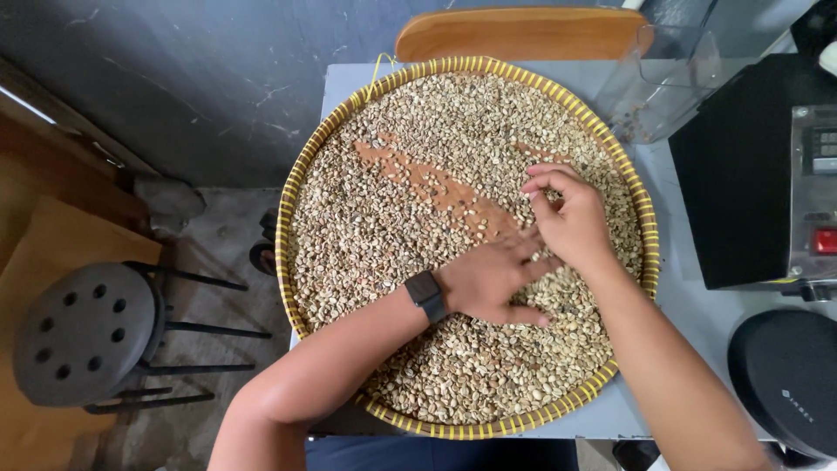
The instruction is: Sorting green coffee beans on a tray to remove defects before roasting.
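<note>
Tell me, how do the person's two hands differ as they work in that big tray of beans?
The left hand lies flat, fingers spread on the beans; the right hand is raised, fingers curled as if pinching. The left wrist wears a dark watch; the right wrist is bare. Both are over the woven tray.

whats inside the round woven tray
The woven tray holds a layer of pale beans, swept thin along a diagonal streak of bare brown base. The left hand and right hand cover some beans.
</note>
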